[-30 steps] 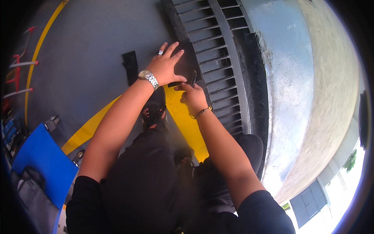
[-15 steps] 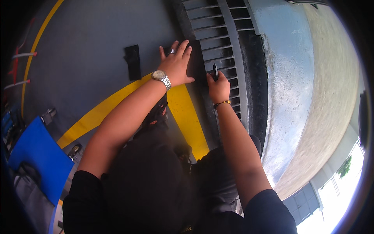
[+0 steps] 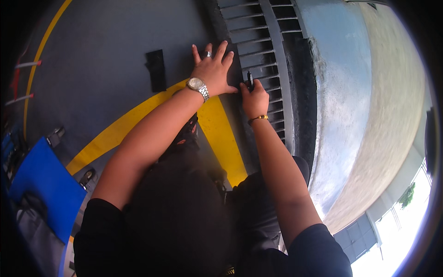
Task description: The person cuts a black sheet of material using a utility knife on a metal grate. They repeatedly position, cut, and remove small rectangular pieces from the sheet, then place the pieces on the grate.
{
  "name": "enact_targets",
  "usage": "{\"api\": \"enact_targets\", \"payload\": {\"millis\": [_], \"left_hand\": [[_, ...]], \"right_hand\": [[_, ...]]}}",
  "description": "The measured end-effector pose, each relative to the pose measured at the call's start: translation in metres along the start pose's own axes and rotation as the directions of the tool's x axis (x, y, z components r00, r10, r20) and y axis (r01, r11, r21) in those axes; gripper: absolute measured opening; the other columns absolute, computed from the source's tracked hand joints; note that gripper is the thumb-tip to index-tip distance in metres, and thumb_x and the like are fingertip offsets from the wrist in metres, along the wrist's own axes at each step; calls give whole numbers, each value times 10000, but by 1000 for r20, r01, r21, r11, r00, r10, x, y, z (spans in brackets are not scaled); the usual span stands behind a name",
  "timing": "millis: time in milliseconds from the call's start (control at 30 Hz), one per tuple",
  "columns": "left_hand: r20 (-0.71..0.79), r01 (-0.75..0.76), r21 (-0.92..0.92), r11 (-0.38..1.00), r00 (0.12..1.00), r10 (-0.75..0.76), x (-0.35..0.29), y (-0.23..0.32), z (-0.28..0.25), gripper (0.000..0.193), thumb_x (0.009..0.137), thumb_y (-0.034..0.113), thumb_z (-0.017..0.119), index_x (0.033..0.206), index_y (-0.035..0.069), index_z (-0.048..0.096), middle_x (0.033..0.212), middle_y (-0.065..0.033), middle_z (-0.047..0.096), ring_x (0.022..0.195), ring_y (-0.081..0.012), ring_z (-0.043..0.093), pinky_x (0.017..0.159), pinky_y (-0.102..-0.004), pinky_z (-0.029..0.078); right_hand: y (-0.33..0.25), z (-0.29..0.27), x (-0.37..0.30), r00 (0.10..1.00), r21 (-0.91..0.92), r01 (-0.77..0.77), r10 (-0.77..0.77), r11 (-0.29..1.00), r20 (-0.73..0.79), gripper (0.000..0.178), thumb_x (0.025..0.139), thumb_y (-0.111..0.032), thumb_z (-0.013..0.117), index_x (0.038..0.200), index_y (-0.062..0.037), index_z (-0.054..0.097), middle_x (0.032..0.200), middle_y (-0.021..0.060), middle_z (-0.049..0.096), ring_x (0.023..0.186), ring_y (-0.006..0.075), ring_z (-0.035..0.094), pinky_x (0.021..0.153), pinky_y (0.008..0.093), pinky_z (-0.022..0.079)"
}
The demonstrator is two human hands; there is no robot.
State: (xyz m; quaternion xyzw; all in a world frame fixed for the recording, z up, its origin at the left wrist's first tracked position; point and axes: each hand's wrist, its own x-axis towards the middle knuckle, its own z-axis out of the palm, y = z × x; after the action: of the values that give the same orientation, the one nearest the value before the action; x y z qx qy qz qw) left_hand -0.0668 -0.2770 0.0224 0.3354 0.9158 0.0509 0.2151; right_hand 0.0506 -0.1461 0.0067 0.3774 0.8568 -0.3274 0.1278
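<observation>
My left hand (image 3: 212, 71) is spread flat, fingers apart, on the dark surface beside a metal drain grate (image 3: 259, 42). It wears a ring and a silver wristwatch (image 3: 197, 85). Close to its thumb, at the grate's near edge, my right hand (image 3: 255, 100) is closed around a slim black handheld tool (image 3: 250, 79). Whether that is a pen or a cutter I cannot tell. A beaded bracelet (image 3: 259, 118) circles the right wrist. Left of my left hand, a black folded-looking piece (image 3: 156, 70) lies on the grey floor.
Yellow stripes (image 3: 220, 138) cross the grey floor (image 3: 110, 51) beneath my arms. Right of the grate rises a pale blue and beige wall (image 3: 344, 92). At the lower left stands a blue panel (image 3: 48, 184) with a dark bag (image 3: 39, 228). Red and grey bars (image 3: 24, 82) show at the far left.
My right hand has moved slightly left and up with the black tool, nearer my left thumb. My left hand has shifted a little to the right, its fingers still spread.
</observation>
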Motion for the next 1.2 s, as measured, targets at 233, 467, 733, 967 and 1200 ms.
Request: {"api": "enact_targets", "payload": {"millis": [233, 467, 733, 967, 1200], "left_hand": [[-18, 94, 6, 996, 995, -94, -6, 7, 3, 1067, 621, 678, 750, 1472, 119, 434, 1584, -94, 223, 1397, -424, 304, 1103, -743, 116], [4, 75, 10, 997, 997, -75, -4, 6, 1, 1080, 593, 643, 813, 1464, 119, 448, 1624, -66, 191, 1385, -414, 334, 1120, -681, 176], [37, 64, -13, 998, 997, -64, -4, 4, -3, 1050, 607, 574, 843, 1463, 116, 444, 1622, -85, 204, 1413, -416, 299, 1136, -646, 187], [-38, 36, -57, 998, 999, -38, -4, 0, 3, 996, 610, 508, 832, 1442, 109, 459, 1612, -102, 236, 1396, -412, 320, 1117, -653, 229], [-40, 30, -59, 998, 999, -33, -5, -2, 6, 981, 608, 520, 815, 1428, 120, 454, 1615, -86, 226, 1379, -383, 314, 1097, -647, 238]], "right_hand": [[-26, -8, 2, 995, -103, -35, 44, 994, 86, 396, 866, -393, 679, 1099, -81, 611, 973, 203, 714, 949, 413, 677, 821, 497, 533], [-13, -11, 6, 989, 129, 135, -126, 982, -77, 318, 897, -165, 547, 1148, 30, 526, 1076, 277, 668, 1031, 452, 632, 888, 493, 505], [-36, -22, 13, 937, 55, 298, -303, 953, 172, 506, 953, -115, 507, 1435, 0, 406, 1105, 313, 642, 994, 463, 632, 899, 478, 501], [-43, -5, 27, 871, 15, 458, -452, 889, 193, 737, 883, -78, 543, 1522, 47, 198, 1178, 310, 593, 1046, 438, 624, 900, 459, 519], [-43, -3, 30, 847, -64, 491, -458, 869, 269, 777, 850, -64, 571, 1526, 37, 204, 1156, 287, 598, 1000, 432, 646, 865, 453, 542]]}}
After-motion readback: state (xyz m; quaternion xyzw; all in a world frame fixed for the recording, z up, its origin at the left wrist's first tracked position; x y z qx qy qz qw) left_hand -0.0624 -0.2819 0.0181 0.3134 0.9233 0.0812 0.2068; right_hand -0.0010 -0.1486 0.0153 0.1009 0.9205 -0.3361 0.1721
